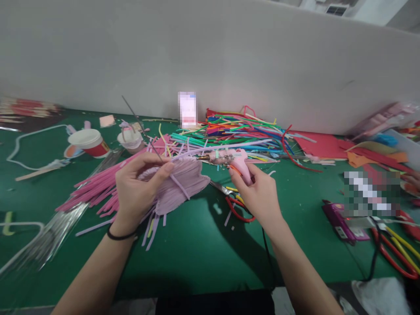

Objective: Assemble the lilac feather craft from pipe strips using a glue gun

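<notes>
Pinched in my left hand (141, 188) is a pale lilac petal-shaped piece (180, 181) that looks built from pipe cleaners laid side by side. A loose lilac pipe cleaner (226, 146) runs along its top edge and reaches out to the right. My right hand (257, 192) is wrapped round the handle of a pink hot glue gun (229, 158). Its metal nozzle points left, close to the piece's upper right edge; I cannot tell whether they touch. Below the glue gun, red-handled scissors (239, 210) lie on the green table (203, 253).
Pink pipe cleaners (98, 188) and silvery wires (62, 232) lie at left, behind them a paper cup (89, 142). Many-coloured pipe cleaners (236, 127) are heaped at the back near a propped phone (187, 109). A purple box (341, 221) and another pair of scissors (395, 253) sit at right.
</notes>
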The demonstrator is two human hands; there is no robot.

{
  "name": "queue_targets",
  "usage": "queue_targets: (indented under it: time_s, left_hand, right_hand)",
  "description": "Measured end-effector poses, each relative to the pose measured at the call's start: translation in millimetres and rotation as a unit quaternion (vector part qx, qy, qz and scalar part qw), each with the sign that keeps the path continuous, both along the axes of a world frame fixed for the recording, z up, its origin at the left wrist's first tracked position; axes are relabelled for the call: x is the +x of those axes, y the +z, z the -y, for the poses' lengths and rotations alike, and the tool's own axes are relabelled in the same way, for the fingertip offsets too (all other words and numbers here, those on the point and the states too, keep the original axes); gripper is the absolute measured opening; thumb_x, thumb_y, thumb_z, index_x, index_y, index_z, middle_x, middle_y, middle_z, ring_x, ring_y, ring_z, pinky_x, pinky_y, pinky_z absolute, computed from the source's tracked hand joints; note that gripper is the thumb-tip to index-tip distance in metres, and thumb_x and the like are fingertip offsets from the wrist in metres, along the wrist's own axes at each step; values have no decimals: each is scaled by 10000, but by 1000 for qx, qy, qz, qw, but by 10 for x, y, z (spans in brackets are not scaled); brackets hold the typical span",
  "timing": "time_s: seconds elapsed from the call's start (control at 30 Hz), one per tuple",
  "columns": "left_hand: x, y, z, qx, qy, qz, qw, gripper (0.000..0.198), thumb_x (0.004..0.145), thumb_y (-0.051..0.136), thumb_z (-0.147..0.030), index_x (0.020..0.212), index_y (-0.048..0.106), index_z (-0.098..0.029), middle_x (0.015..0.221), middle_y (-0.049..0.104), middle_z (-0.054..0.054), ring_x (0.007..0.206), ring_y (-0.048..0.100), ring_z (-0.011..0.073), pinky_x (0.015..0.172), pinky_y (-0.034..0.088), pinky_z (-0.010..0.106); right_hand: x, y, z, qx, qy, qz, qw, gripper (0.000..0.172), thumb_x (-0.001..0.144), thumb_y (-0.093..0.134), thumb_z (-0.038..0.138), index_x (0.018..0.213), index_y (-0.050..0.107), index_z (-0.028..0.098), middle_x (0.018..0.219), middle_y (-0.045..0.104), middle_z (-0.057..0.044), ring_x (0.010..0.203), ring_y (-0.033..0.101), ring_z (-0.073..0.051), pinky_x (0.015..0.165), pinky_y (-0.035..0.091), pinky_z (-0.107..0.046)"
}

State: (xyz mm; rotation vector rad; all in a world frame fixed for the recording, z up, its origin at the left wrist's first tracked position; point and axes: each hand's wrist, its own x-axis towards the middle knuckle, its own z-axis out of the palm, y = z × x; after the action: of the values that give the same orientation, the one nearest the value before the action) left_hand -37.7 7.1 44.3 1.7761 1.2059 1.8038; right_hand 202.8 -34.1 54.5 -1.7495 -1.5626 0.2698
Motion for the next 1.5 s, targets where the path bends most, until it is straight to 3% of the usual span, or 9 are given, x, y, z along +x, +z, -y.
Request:
queue_targets:
  time_s: [0.5, 0.73, 0.9, 0.97, 1.07, 1.2, 1.37, 1.43, 1.5]
  left_hand:
    - [-14, -9, -18, 2, -1, -1, 1000, 97, 751, 788, -164, 773, 719, -228, 772, 731, -23, 726, 676, 145, 708, 562, 281]
    - [-92, -29, -46, -9, -43, 16, 999, 107, 744, 795, -153, 768, 735, -238, 758, 728, -27, 705, 659, 136, 700, 549, 269]
    - [-201, -65, -100, -63, -109, 44, 991, 88, 703, 832, -240, 748, 756, -245, 777, 742, 7, 736, 673, 180, 683, 557, 307]
    - [-219, -68, -113, -75, -118, 46, 989, 92, 701, 840, -273, 741, 763, -246, 770, 742, 16, 733, 670, 186, 666, 557, 312]
    - [-219, -68, -124, -81, -127, 53, 987, 113, 687, 856, -305, 721, 765, -248, 749, 740, 16, 711, 665, 184, 641, 555, 307]
    - [-206, -74, -136, -83, -135, 70, 985, 111, 680, 863, -312, 698, 769, -256, 741, 745, 15, 704, 667, 182, 622, 552, 299]
    - [-208, -82, -152, -102, -137, 87, 981, 96, 669, 866, -270, 679, 771, -263, 736, 751, 17, 709, 676, 187, 663, 564, 320]
    - [-215, -87, -163, -106, -146, 87, 980, 91, 673, 861, -259, 673, 770, -258, 736, 753, 20, 714, 678, 189, 670, 566, 322]
    - [-221, -96, -175, -109, -154, 85, 978, 84, 683, 857, -260, 682, 773, -253, 745, 755, 22, 718, 677, 188, 671, 564, 318]
  right_hand:
    - [51, -93, 31, -23, -16, -6, 1000, 349, 864, 581, 516, 761, 644, 188, 535, 453, 57, 508, 341, -103, 509, 265, -246]
    - [238, -111, -29, -66, -46, 12, 997, 479, 838, 547, 655, 663, 540, 209, 557, 502, 30, 512, 408, -121, 519, 275, -248]
    - [478, -377, -206, -109, -102, 114, 982, 386, 865, 549, 563, 745, 589, 198, 617, 581, -37, 541, 499, -172, 542, 292, -279]
    - [522, -538, -245, -124, -76, 126, 981, 304, 878, 552, 460, 732, 612, 199, 648, 611, -57, 550, 536, -178, 550, 306, -286]
    - [504, -730, -250, -73, -26, 135, 988, 323, 923, 477, 431, 742, 627, 209, 687, 634, -78, 584, 581, -175, 573, 344, -290]
    - [442, -823, -269, -30, -54, 165, 984, 385, 909, 488, 484, 763, 636, 159, 777, 660, -185, 761, 626, -248, 716, 397, -361]
    - [687, -538, -352, 8, -83, 1, 997, 539, 834, 513, 671, 840, 654, 151, 852, 702, -181, 853, 638, -285, 763, 445, -403]
    - [854, -206, -301, 59, -74, -123, 988, 683, 924, 266, 689, 1021, 662, 141, 1004, 718, -191, 924, 668, -272, 754, 481, -392]
    - [962, 217, -172, 54, 55, -237, 968, 778, 931, 143, 718, 1142, 662, 178, 1080, 725, -171, 974, 696, -267, 770, 508, -399]
